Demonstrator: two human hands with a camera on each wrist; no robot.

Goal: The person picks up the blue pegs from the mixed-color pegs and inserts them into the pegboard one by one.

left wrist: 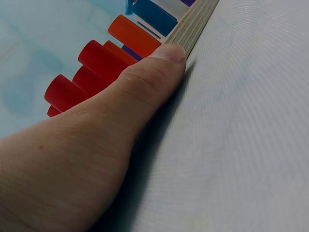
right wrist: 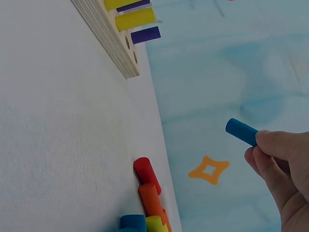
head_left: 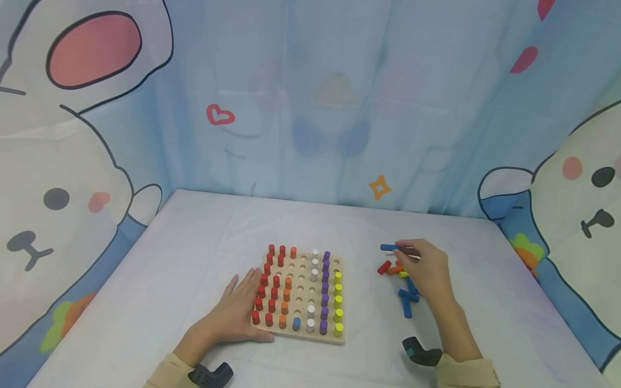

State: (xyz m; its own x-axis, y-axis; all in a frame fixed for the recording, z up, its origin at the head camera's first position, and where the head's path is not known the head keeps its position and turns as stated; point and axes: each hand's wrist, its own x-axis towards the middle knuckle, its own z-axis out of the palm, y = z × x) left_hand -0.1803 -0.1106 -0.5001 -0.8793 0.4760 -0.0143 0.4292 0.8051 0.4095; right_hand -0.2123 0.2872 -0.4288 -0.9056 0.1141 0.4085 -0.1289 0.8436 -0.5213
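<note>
A wooden pegboard [head_left: 301, 335] carries upright red, orange, white, purple and yellow pegs, and one blue peg [head_left: 296, 323] in the front row. My left hand [head_left: 237, 310] rests against the board's left side with straight fingers; its thumb [left wrist: 149, 72] touches the front edge in the left wrist view. To the right of the board, my right hand [head_left: 427, 267] pinches a blue peg [right wrist: 241, 131] between thumb and fingers, raised above the table. Under that hand lies a loose pile with a red peg [head_left: 384, 267], an orange peg [right wrist: 152, 199], yellow and several blue pegs [head_left: 406, 307].
The white-covered table [head_left: 204, 226] runs back to a blue cartoon curtain [head_left: 271, 161]. Some holes in the board's middle columns and its back right corner hold no pegs. Dark wrist devices [head_left: 421, 353] sit by both sleeves.
</note>
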